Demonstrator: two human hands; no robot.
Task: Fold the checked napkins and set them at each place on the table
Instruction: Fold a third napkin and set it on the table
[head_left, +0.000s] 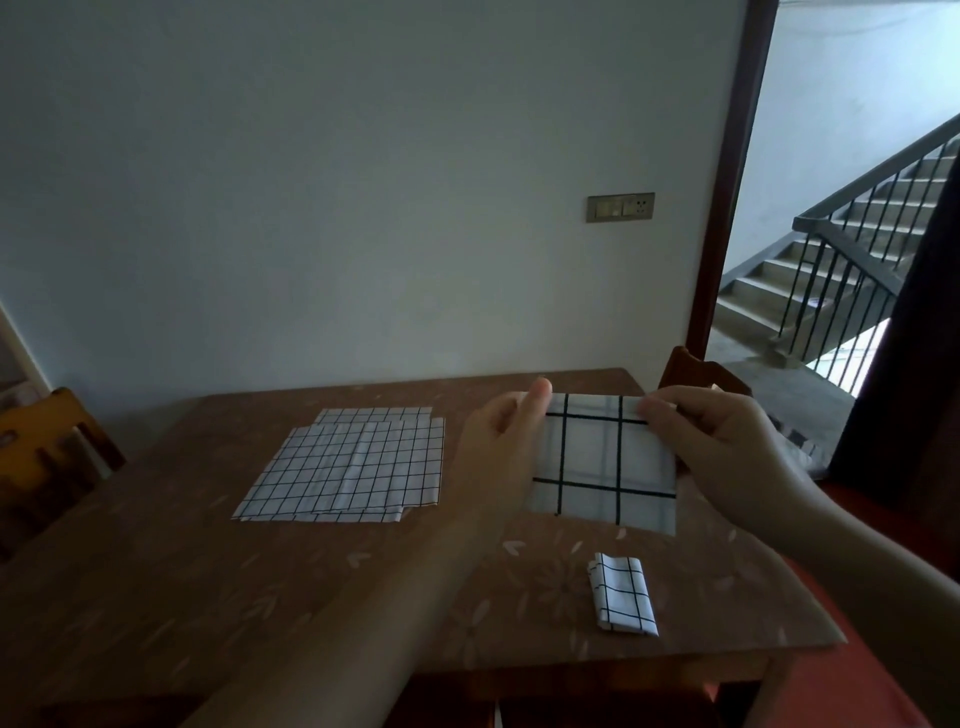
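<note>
I hold a white napkin with black checks (602, 462) up in the air over the right part of the table. It hangs as a folded square facing me. My left hand (504, 441) pinches its upper left edge, thumb in front. My right hand (711, 447) pinches its upper right corner. A small folded checked napkin (621, 595) lies on the table near the front right edge. A stack of unfolded checked napkins (348, 465) lies flat at the table's middle.
The brown table (208, 571) has a flower-patterned cover and stands against a pale wall. One wooden chair (47, 441) stands at the left, another chair (701, 374) at the far right. An open doorway with stairs (831, 270) lies to the right.
</note>
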